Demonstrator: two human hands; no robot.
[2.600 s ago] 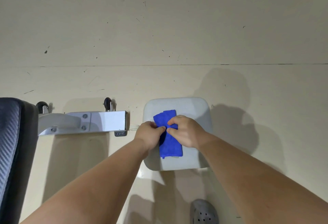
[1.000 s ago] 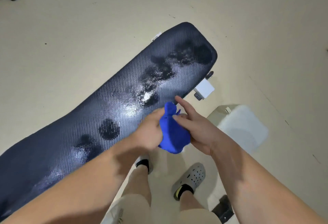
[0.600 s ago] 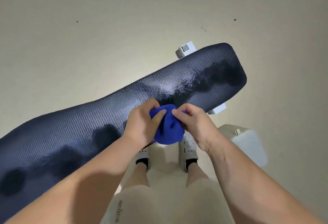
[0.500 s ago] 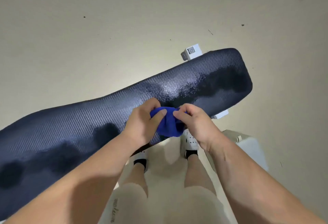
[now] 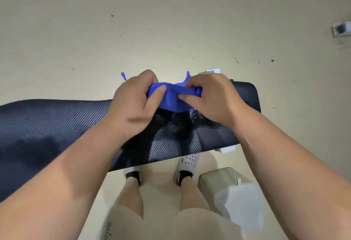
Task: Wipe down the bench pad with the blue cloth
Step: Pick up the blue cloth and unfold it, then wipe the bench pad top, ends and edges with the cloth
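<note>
Both hands gripped the blue cloth (image 5: 171, 101) between them. The left hand (image 5: 133, 104) pinched its left side and the right hand (image 5: 210, 97) pinched the other side. The cloth was bunched, with two corners poking up behind the hands. We judged it was held above the right part of the bench pad (image 5: 57, 121), though we could not tell whether its lower edge touched. Dark wet patches (image 5: 176, 127) lay on the pad under the hands, and a further patch (image 5: 38, 144) lay well to the left. We judged that a wadded cloth would meet the pad with only a small face and smear the wet instead of lifting it. A pass confined to the right end would miss the further patch. Loose corners could trail off the far edge onto the floor (image 5: 171, 21) and pick up grit. A pale stool (image 5: 224, 182) stood near the right foot (image 5: 187, 161) and could trip a sideways step.
</note>
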